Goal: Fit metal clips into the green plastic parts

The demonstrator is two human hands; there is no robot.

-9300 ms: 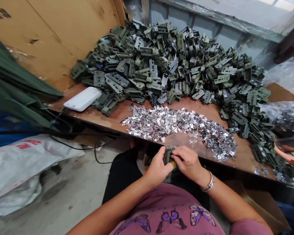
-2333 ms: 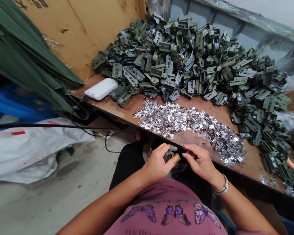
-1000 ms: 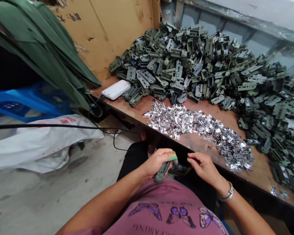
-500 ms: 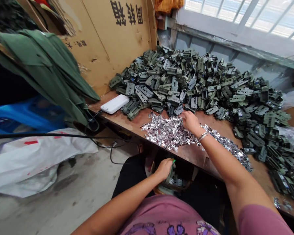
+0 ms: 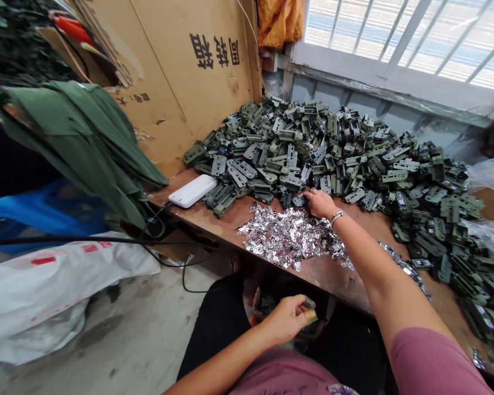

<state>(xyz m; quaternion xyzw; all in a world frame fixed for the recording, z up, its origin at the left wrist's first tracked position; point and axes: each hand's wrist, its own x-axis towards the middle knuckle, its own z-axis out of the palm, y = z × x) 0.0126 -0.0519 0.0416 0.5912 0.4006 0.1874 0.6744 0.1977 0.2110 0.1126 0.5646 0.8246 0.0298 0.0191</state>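
Note:
My right hand (image 5: 323,205) reaches to the front edge of a heap of grey-green slotted metal housings (image 5: 290,134). Its fingertips are closed at the right end of one housing (image 5: 299,200), which lies on the bench. Just below that hand spreads a pile of small shiny metal clips (image 5: 288,236). My left hand (image 5: 286,318) hovers above my lap, fingers bent and a little apart. Grey and yellow-green coverings show at its fingertips; I make out no part between them. Beneath it, partly hidden, a box (image 5: 257,299) holds similar housings.
A white power bank (image 5: 192,191) with a black cable lies at the bench's left end. A large cardboard box (image 5: 168,66) stands behind it. Green cloth (image 5: 82,126) hangs at left, above a white sack (image 5: 57,285) on the floor. A barred window (image 5: 395,38) is at the back.
My left hand has come up out of the box beneath it and turned, its fingertips now pointing right. My right hand stays at the same housing. The whole view has tilted slightly upward.

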